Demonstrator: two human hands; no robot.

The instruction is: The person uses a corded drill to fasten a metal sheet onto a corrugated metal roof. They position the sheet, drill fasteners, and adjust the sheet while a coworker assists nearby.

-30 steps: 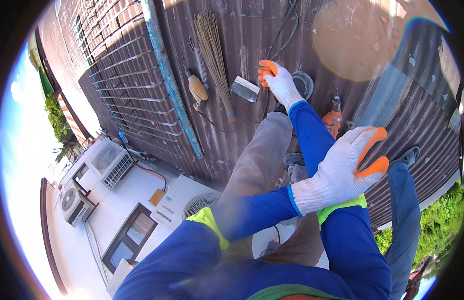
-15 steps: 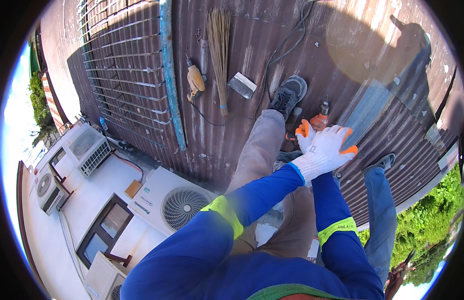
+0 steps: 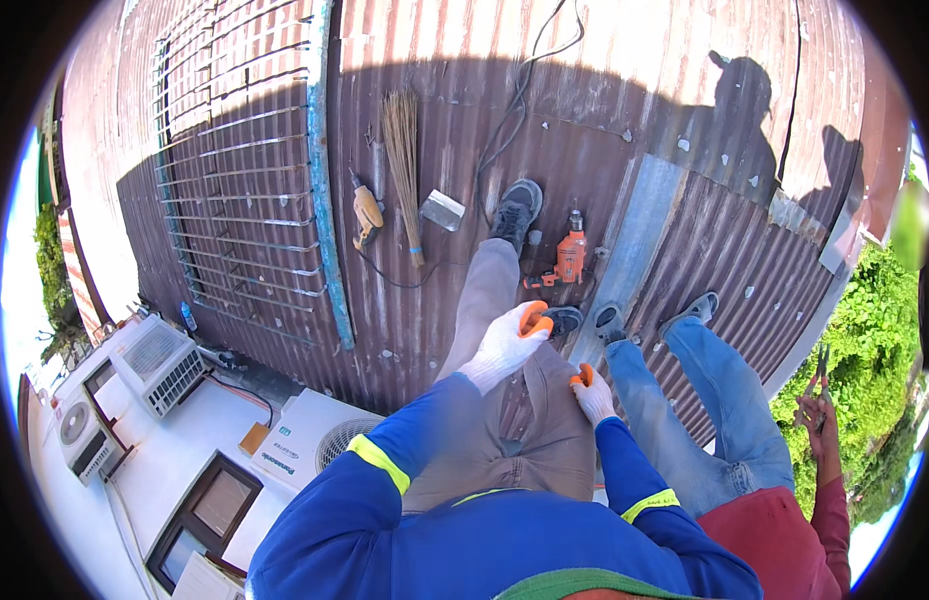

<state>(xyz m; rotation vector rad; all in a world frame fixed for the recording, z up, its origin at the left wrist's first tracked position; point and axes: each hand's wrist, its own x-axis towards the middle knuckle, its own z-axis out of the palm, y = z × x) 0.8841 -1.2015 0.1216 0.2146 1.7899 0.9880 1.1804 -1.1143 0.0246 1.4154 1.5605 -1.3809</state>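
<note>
White work gloves with orange palms and fingertips cover both my hands. My left hand [image 3: 510, 345] is over my thighs, its fingers loosely curled, the thumb apart from them and nothing visible between. Lower and to the right, my right hand [image 3: 592, 398] is close beside my right thigh; its fingers are curled in and nothing shows in them. Ahead of my hands, an orange power drill [image 3: 572, 252] lies on the corrugated metal roof [image 3: 545, 150]. Left of my forward shoe [image 3: 515, 212] lie a scraper-like metal plate [image 3: 443, 210], a stick broom [image 3: 402, 170] and a yellow corded drill [image 3: 367, 215].
A rusty metal grille [image 3: 240, 190] with a blue bar lies at the left. Air conditioner units [image 3: 165, 365] line the white wall below. A cable [image 3: 520, 100] crosses the roof. At my right, a co-worker in jeans [image 3: 720, 390] holds a plier-like tool [image 3: 822, 372]. Foliage borders the roof edge.
My hands have separated: the left moved left and the right drew back toward my thigh. The view has shifted, showing the orange drill fully and more of the co-worker.
</note>
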